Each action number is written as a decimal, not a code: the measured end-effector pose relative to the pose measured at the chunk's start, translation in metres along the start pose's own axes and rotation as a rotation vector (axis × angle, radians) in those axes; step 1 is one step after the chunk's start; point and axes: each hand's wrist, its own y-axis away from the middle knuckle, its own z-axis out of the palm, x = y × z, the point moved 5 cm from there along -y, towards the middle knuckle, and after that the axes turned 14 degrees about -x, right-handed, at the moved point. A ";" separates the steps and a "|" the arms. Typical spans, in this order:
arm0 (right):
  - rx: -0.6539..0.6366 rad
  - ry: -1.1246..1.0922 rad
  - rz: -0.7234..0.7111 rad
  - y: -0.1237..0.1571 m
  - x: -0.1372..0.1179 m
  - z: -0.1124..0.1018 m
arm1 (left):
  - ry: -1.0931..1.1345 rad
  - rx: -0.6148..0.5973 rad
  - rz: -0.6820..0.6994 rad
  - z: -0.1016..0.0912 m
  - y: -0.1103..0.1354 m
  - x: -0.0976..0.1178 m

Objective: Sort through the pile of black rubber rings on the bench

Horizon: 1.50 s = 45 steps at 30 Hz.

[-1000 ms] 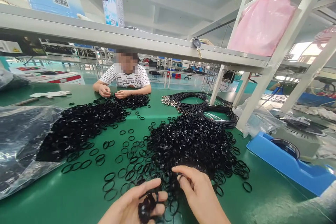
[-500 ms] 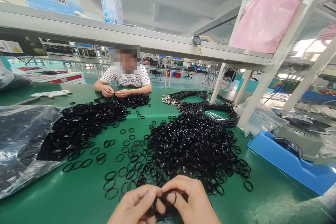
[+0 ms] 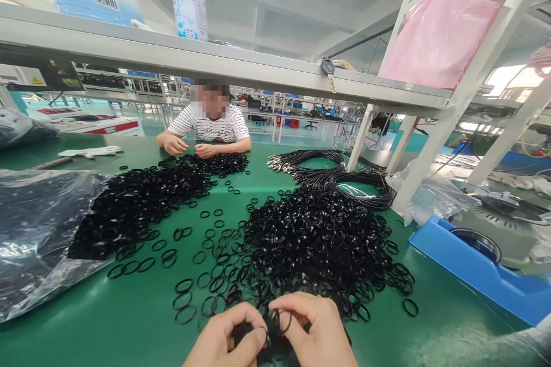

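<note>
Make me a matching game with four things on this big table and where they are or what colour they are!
Things:
1. tape dispenser
2. plastic bag
3. white glove
4. bunch of black rings

Clues:
A. pink, hanging from the frame
B. held between the left hand and right hand
C. blue, at the table's right edge
D. lying far left on the green table

Pairs: 1-C, 2-A, 3-D, 4-B
</note>
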 end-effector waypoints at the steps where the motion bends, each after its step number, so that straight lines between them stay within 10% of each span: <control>1: 0.006 0.001 -0.008 0.000 0.001 -0.001 | -0.006 0.022 -0.005 -0.003 0.001 0.000; 8: 0.024 -0.023 0.102 -0.002 0.002 -0.002 | 0.007 0.285 0.107 -0.021 0.006 0.002; 13: 0.042 0.038 0.090 0.000 0.000 0.006 | -0.108 0.235 0.144 -0.010 0.001 0.002; 19: 0.081 0.285 -0.457 0.006 -0.012 0.007 | 0.217 0.015 0.128 -0.004 -0.004 -0.004; 25: 0.119 0.192 -0.263 0.001 -0.002 -0.023 | 0.227 -0.026 -0.010 -0.015 -0.003 -0.007; 33: 0.015 0.213 -0.274 0.002 -0.011 0.007 | 0.308 -0.089 0.028 0.002 0.001 -0.005; 40: 0.152 0.327 -0.306 0.008 -0.020 -0.019 | 0.197 0.015 0.029 -0.019 -0.007 -0.009; 45: -0.071 0.569 -0.416 0.003 -0.009 0.028 | 0.153 0.090 0.061 -0.022 0.002 0.001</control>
